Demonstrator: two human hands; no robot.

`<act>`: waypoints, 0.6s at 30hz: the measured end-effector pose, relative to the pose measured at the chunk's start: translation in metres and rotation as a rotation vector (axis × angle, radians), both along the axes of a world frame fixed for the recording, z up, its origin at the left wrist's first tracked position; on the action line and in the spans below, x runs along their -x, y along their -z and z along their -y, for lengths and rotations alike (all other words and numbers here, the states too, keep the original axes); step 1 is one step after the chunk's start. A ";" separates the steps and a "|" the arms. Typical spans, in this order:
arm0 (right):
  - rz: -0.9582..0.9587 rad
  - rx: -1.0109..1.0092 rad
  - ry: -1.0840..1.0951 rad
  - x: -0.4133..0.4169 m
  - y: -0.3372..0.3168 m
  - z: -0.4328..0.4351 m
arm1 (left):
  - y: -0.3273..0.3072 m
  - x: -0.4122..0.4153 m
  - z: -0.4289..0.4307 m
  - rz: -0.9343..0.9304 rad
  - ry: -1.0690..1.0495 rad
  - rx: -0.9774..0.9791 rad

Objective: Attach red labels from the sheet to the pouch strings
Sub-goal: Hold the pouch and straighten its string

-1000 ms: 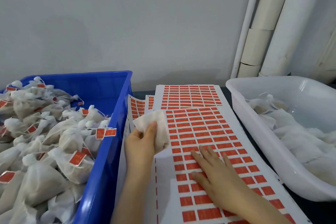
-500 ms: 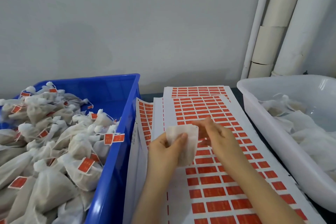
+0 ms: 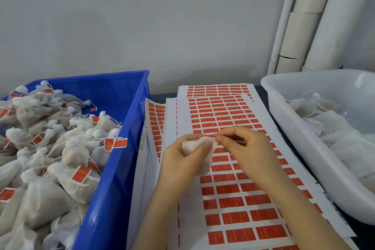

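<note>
1. One head-worn wide-angle camera looks forward and down from the person's own standpoint, facing a grey wall (image 3: 142, 26).
2. It sits close: both forearms enter from the bottom edge, the left hand (image 3: 178, 164) and right hand (image 3: 247, 150) meeting on a pouch (image 3: 194, 146) near frame centre, above the sheets (image 3: 223, 189).
3. The frame's flanks catch a blue bin (image 3: 113, 189) at left, a white tub (image 3: 324, 83) at right, and pipes (image 3: 304, 26) at upper right.

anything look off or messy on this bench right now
Only minor things. The label sheets lie fanned and unsquared, lower ones poking out at the left and far end. Two red tags hang over the blue bin rim. The pipe wrap behind shows a crack.
</note>
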State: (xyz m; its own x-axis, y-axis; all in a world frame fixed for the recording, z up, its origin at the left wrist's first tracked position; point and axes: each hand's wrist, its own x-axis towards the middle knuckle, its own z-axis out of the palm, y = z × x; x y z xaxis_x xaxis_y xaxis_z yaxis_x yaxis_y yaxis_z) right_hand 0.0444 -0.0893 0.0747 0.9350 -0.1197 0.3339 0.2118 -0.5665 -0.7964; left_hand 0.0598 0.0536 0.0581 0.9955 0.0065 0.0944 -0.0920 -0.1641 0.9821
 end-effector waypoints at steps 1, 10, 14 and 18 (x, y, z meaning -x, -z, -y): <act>0.010 0.051 -0.001 0.000 0.000 -0.001 | 0.000 0.001 0.001 0.024 0.043 -0.051; 0.300 0.216 0.115 0.006 -0.006 0.001 | 0.006 0.000 0.000 0.039 0.057 -0.234; 0.403 0.169 0.203 0.009 -0.011 0.004 | 0.000 0.004 -0.001 0.046 0.154 -0.297; 0.383 0.107 0.236 0.009 -0.014 0.012 | -0.003 0.012 0.002 0.061 0.241 -0.231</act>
State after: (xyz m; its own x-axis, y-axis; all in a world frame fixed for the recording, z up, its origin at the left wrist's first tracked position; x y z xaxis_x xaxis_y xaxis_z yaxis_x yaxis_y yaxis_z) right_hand 0.0357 -0.1015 0.0890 0.6933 -0.2608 0.6718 0.3344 -0.7093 -0.6205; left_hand 0.0475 0.0515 0.0608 0.9584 -0.2566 0.1251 -0.2124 -0.3480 0.9131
